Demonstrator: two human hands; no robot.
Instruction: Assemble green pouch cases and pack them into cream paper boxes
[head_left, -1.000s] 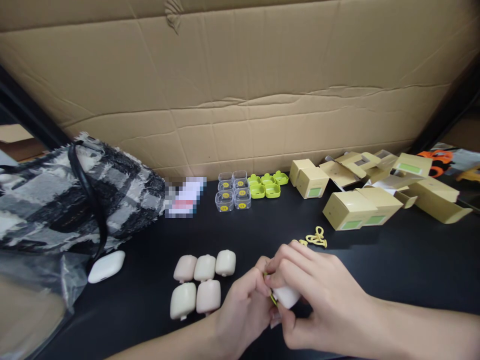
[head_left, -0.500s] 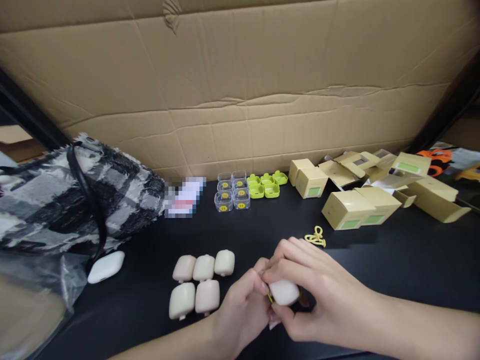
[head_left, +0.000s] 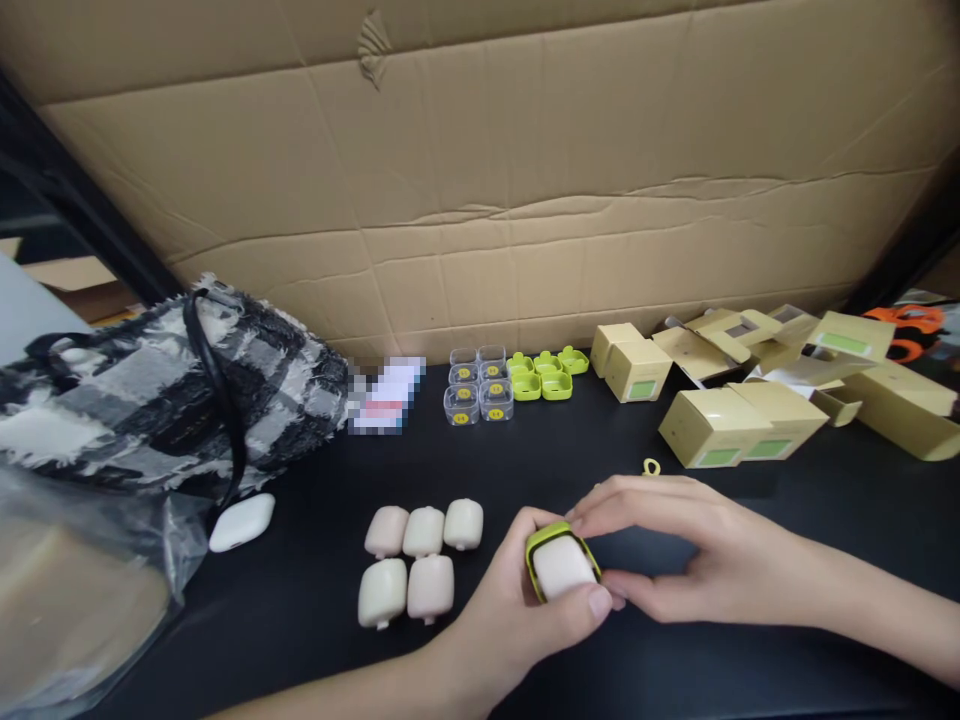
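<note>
My left hand (head_left: 517,605) is closed around a yellow-green square case (head_left: 550,532), its thumb across the near side. In the case sits a pale pinkish-white rounded square piece (head_left: 564,568). The thumb and fingertips of my right hand (head_left: 667,545) grip the case at its right side. Left of my hands lie several similar rounded pieces in pale pink (head_left: 431,587) and pale cream-green (head_left: 383,590), set in two rows, with small tabs on their edges. A pale yellow loop (head_left: 651,467) shows partly behind my right hand.
Clear square cups (head_left: 463,403) with yellow labels stand at the back, beside open lime-green frames (head_left: 555,384). Yellow boxes (head_left: 705,425) and opened cartons (head_left: 900,400) lie at right. At left are a checked bag (head_left: 292,400), a white case (head_left: 242,522) and a plastic bag (head_left: 90,590).
The pale piece now shows seated inside the green case, facing up. My left thumb has come over its near side, and my right hand has shifted right, its fingers less wrapped over the piece.
</note>
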